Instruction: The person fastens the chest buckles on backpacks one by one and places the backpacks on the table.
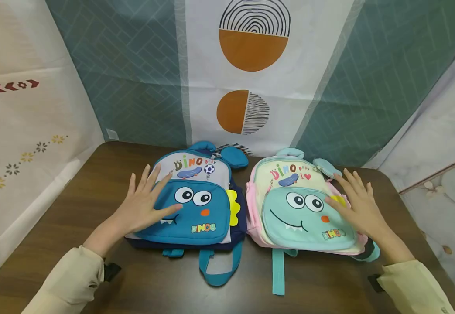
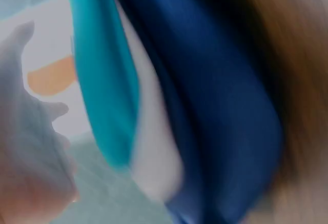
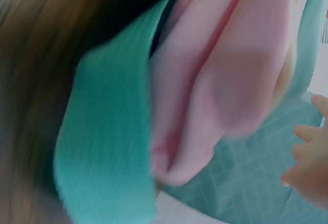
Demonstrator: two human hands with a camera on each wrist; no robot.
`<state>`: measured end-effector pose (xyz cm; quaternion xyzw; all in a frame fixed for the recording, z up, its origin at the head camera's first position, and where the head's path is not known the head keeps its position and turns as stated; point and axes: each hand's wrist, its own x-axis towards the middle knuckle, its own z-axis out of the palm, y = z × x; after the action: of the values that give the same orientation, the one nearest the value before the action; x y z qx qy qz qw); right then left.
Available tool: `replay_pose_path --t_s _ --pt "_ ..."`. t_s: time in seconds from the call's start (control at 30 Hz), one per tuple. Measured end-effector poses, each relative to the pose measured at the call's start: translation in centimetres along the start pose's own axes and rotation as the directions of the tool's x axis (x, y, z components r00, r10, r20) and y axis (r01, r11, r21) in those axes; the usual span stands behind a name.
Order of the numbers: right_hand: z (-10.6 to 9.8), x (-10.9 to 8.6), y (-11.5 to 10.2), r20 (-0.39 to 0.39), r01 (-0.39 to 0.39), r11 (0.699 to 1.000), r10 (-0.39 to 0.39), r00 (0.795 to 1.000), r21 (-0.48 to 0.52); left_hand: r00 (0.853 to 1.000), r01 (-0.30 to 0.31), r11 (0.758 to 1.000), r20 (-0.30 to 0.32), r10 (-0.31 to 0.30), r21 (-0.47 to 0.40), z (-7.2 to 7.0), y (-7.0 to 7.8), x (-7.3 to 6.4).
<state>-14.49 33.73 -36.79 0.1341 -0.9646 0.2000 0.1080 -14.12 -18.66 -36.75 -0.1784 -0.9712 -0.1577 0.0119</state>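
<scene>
Two children's dinosaur backpacks lie side by side on a brown table. The blue one (image 1: 217, 200), with navy sides and a white top, is on the left; a mint one (image 1: 298, 207) with pink sides is on the right. My left hand (image 1: 142, 207) spreads its fingers over the left part of the blue backpack. Over the mint backpack's right edge, my right hand (image 1: 358, 207) has its fingers spread too. In the wrist views, gaps show between the left hand (image 2: 33, 147) and the blue bag, and between the right hand (image 3: 315, 160) and the pink side.
Straps trail toward me on the brown table (image 1: 152, 279): a blue loop (image 1: 219, 279) and a mint strap (image 1: 278, 272). A round blue tag (image 1: 234, 157) and a mint tag (image 1: 326, 168) hang at the bags' tops. Patterned cloth (image 1: 141, 78) rises behind the table.
</scene>
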Motion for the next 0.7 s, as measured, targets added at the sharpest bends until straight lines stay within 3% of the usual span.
replay_pose_path --t_s 0.13,0.27,0.4,0.57,0.7 --pt "0.1 0.8 -2.0 0.01 0.004 0.992 -0.005 1.0 0.125 0.997 -0.072 0.997 0.041 0.072 -0.002 0.6 2.9 -0.6" --pt "0.4 2.2 -5.2 0.066 -0.016 0.962 -0.002 0.998 0.273 0.983 -0.168 0.985 0.067 0.17 -0.042 1.6 5.7 -1.3" --pt "0.9 4.0 -7.9 0.113 -0.039 0.948 0.004 0.994 0.314 0.969 -0.221 0.969 0.089 0.231 -0.111 2.7 8.1 -1.7" --pt "1.5 6.4 -10.9 0.148 -0.038 0.932 -0.017 0.989 0.36 0.969 -0.208 0.973 0.117 0.219 -0.103 4.4 10.1 -1.3" --pt "2.1 8.2 -13.5 0.192 -0.069 0.901 -0.016 0.981 0.428 0.978 -0.161 0.987 0.141 0.156 0.022 5.4 11.1 -0.9"
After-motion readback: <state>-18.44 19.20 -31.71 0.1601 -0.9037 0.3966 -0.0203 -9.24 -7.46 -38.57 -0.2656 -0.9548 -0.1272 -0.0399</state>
